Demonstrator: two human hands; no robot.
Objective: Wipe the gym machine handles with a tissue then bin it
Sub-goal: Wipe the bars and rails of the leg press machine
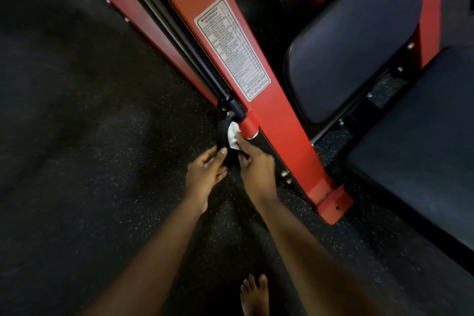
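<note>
Two hands tend the handle: the left hand curls its fingers round it, apparently as a steady, while the right hand pinches a tissue against it.

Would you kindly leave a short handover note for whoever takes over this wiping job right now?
Left grip: a bare hand, holds the lower end of the black handle.
Right grip: pinches the white tissue against that handle, beside the red frame.
Done: wiping of this handle is under way.
Left: finish the handles, then bin the tissue; no bin is in view.
</note>
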